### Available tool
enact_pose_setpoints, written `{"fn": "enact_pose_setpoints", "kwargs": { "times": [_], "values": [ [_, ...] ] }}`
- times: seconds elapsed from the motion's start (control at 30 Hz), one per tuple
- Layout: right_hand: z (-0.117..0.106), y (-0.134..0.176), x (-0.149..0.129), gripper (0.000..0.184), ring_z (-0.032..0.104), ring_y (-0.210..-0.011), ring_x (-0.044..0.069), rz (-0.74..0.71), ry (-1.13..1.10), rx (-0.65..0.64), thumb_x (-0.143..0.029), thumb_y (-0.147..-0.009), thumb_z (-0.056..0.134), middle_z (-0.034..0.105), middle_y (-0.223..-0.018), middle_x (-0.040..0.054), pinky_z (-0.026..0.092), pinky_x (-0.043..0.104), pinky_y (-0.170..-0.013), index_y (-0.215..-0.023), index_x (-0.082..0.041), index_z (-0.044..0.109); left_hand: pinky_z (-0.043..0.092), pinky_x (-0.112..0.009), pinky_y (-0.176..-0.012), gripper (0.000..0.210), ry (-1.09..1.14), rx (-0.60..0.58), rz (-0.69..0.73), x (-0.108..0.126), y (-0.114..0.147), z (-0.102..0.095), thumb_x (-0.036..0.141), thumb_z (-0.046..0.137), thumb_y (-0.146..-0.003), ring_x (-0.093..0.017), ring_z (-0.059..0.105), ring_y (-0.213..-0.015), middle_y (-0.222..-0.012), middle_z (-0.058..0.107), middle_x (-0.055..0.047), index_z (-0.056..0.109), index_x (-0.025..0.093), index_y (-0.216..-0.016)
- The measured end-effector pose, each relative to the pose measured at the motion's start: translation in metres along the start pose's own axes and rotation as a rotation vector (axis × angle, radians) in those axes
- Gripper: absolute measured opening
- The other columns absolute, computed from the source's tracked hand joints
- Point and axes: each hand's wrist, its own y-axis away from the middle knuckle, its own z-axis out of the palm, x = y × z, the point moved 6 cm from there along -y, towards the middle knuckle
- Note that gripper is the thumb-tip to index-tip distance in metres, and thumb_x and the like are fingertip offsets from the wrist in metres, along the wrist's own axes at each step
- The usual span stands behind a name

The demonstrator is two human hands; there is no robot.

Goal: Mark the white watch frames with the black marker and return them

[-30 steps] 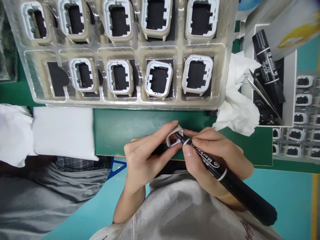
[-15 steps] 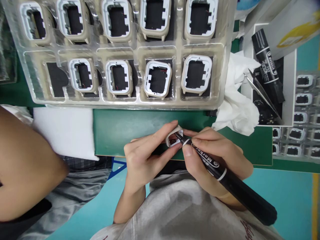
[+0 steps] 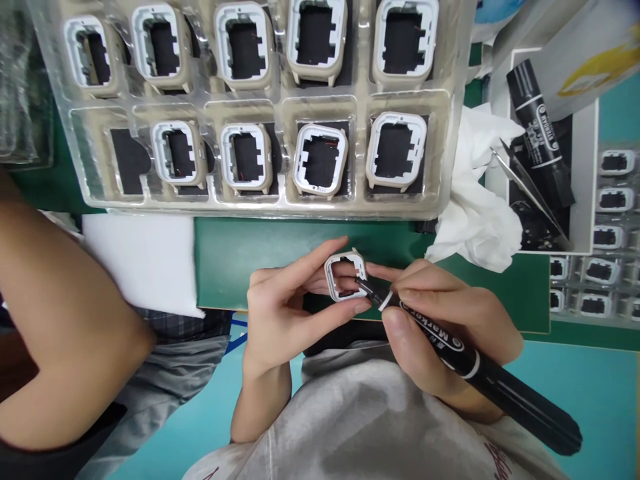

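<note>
The left hand point(image 3: 277, 307) pinches the pale frame point(image 3: 329, 275) by its edges above the desk point(image 3: 250, 247), seemingly leaving its opening clear; the right hand point(image 3: 465, 317) pinches the marker point(image 3: 490, 377) near its tip, presumably for fine control

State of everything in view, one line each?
Left hand: gripping rounded-square frame
Right hand: gripping marker
Rounded-square frame: held, marker tip at rim
Marker: uncapped
Plastic tray: loaded, nine frames visible
Tweezers: tips apart, partly in white box
Second marker: lying in white box
Tissue: crumpled
White pad: flat
</note>
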Motion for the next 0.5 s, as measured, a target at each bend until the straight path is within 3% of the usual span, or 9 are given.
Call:
{"fn": "enact_pose_setpoints", "kwargs": {
  "times": [0.07, 0.2, 0.3, 0.4, 0.5],
  "values": [
    [0.003, -0.001, 0.001, 0.033, 0.096, -0.084, 0.026, -0.024, -0.031, -0.025, 0.001, -0.097, 0.098, 0.092, -0.096, 0.0001, 0.091, 0.053, -0.111, -0.111, -0.028, 0.089, 0.084, -0.025, -0.103, 0.087, 0.014, -0.023, 0.018, 0.0, 0.0, 0.0, 0.02, 0.122, -0.091, -0.028, 0.104, -0.104, -0.126, 0.102, -0.003, 0.09, 0.034, -0.17],
    [0.004, 0.006, -0.004, 0.029, 0.089, -0.071, 0.022, -0.092, -0.104, 0.153, -0.005, -0.097, 0.098, 0.09, -0.093, -0.0018, 0.093, 0.053, -0.1, -0.111, -0.028, 0.089, 0.086, -0.03, -0.103, 0.085, -0.006, -0.018, 0.007, -0.003, 0.001, -0.003, 0.025, 0.122, -0.092, -0.03, 0.104, -0.102, -0.122, 0.103, -0.006, 0.09, 0.03, -0.17],
    [0.01, 0.015, 0.001, 0.03, 0.089, -0.081, 0.025, 0.017, -0.052, 0.248, -0.005, -0.101, 0.091, 0.093, -0.102, 0.0025, 0.092, 0.064, -0.105, -0.121, -0.028, 0.089, 0.087, -0.033, -0.102, 0.084, -0.043, -0.02, -0.003, -0.006, 0.003, -0.004, 0.034, 0.122, -0.093, -0.032, 0.104, -0.1, -0.118, 0.103, -0.007, 0.091, 0.03, -0.17],
    [0.014, 0.022, 0.0, 0.035, 0.084, -0.071, 0.023, -0.153, -0.049, 0.313, -0.006, -0.095, 0.093, 0.091, -0.098, 0.0025, 0.094, 0.059, -0.095, -0.125, -0.025, 0.089, 0.086, -0.034, -0.104, 0.084, -0.058, -0.035, -0.041, -0.011, 0.006, -0.004, 0.04, 0.12, -0.096, -0.031, 0.104, -0.102, -0.12, 0.103, -0.007, 0.089, 0.032, -0.174],
    [0.021, 0.025, 0.008, 0.041, 0.082, -0.068, 0.022, -0.245, -0.056, 0.328, -0.004, -0.091, 0.094, 0.09, -0.097, 0.003, 0.094, 0.055, -0.094, -0.127, -0.02, 0.088, 0.085, -0.035, -0.107, 0.083, -0.043, -0.055, -0.061, -0.014, 0.007, -0.003, 0.04, 0.117, -0.101, -0.031, 0.103, -0.104, -0.125, 0.103, -0.008, 0.086, 0.031, -0.178]
  ]
}}
